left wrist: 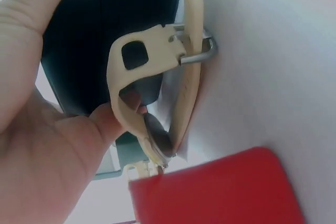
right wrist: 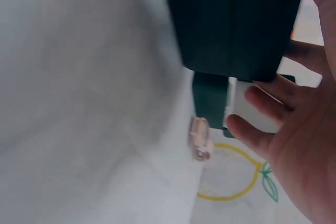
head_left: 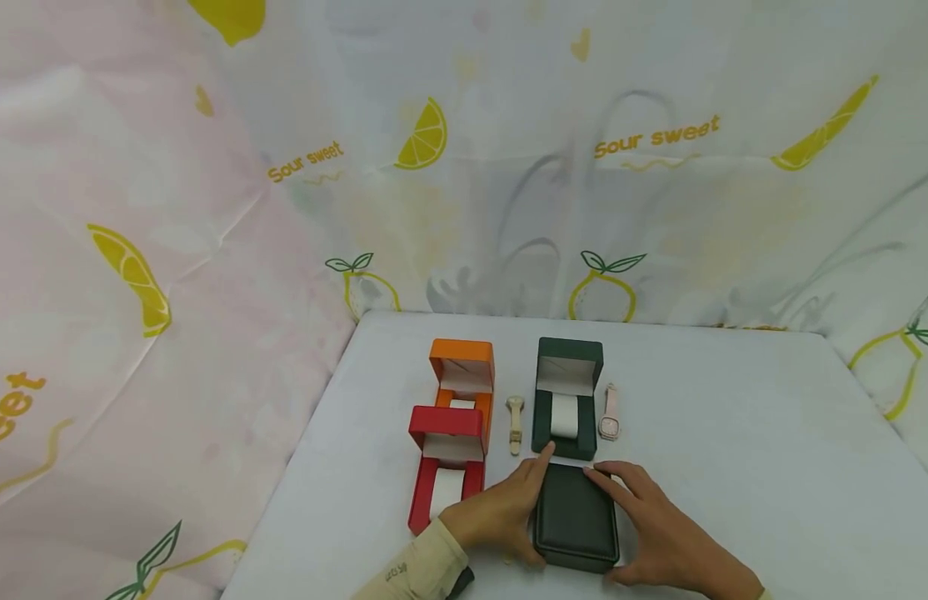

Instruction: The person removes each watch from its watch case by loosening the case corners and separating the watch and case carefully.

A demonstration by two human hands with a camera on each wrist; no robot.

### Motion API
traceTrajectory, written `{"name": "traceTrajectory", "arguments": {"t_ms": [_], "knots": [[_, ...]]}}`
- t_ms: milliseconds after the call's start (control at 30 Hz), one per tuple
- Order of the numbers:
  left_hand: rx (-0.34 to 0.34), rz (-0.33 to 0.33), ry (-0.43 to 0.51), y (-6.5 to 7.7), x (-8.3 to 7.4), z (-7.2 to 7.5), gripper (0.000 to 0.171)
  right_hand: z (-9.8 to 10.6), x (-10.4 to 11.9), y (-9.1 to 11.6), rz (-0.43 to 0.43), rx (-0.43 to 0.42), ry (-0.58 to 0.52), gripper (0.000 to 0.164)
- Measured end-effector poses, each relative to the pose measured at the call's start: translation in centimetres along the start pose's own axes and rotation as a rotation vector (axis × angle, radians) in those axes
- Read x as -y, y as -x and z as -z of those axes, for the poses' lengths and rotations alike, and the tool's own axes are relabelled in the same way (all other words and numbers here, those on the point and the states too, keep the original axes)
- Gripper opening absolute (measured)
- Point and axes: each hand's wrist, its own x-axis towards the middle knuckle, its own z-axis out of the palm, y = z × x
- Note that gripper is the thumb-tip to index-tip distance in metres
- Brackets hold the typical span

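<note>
A closed dark green watch box (head_left: 576,517) lies between both hands on the white table. My left hand (head_left: 505,512) holds its left side, fingers near the far corner and thumb at the near one. My right hand (head_left: 662,533) holds the opposite side the same way, with some fingers spread off the box in the right wrist view. Near the left hand, a cream-strapped watch (left wrist: 152,61) with a metal buckle shows in the left wrist view; the head view mostly hides it. An open red watch box (head_left: 424,492) with a white cushion stands left of that hand.
Behind the red box stands an open orange watch box (head_left: 464,352). An open green watch box (head_left: 571,350) stands beyond the closed one. A gold-toned watch (head_left: 515,425) lies left of it, a pink watch (head_left: 610,417) right. A dark object (head_left: 461,581) shows beside the left sleeve.
</note>
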Motion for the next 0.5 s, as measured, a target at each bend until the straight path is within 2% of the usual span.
{"name": "traceTrajectory", "arguments": {"t_ms": [167, 300, 500], "knots": [[-0.015, 0.017, -0.018, -0.1, 0.1, -0.8, 0.149, -1.2, -0.2, 0.2, -0.049, -0.046, -0.072, 0.113], [-0.024, 0.029, -0.037, -0.2, -0.1, -0.8, 0.152, -1.5, -0.7, 0.0, -0.085, -0.079, -0.197, 0.107], [-0.026, 0.017, 0.051, 0.0, 0.1, -0.3, 0.156, -0.9, -1.7, -0.7, -0.089, -0.072, -0.392, 0.093]]}}
